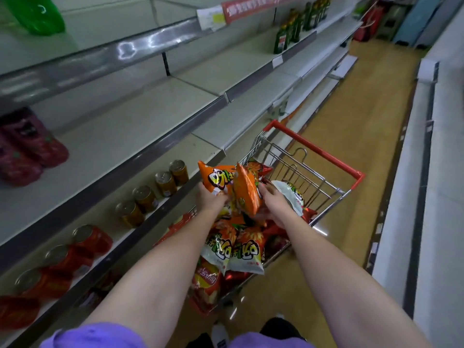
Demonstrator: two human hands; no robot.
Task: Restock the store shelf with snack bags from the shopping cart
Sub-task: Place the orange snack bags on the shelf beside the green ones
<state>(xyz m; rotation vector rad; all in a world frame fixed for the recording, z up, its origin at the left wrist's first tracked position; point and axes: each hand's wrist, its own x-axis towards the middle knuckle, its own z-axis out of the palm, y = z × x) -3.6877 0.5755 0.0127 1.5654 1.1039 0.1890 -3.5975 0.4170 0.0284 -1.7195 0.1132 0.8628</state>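
1. While I stand over the small wire shopping cart with the red plastic handle [296, 156], both my arms reach down into it at about 12 o'clock.
2. My left hand [209, 198] grasps an orange foil snack bag with a cartoon face [217, 179] by its lower edge, lifted above the pile.
3. My right hand [272, 200] grips a second orange snack bag [247, 194], turned edge-on and touching the first.
4. Below my hands, at 6 o'clock, the pile of orange, white and red snack bags [233, 249] fills the cart basket, with a red-and-yellow chip bag [207, 280] at its near end.
5. At 9 o'clock runs the grey metal store shelf [140, 126]; its middle tier is mostly bare.
6. On the lower tier, at 8 o'clock, stands a row of gold tin cans [155, 189], then red cans [75, 249] nearer me.
7. At 10 o'clock lie dark pink bottles [27, 149]; at 1 o'clock stand green glass bottles [296, 28].
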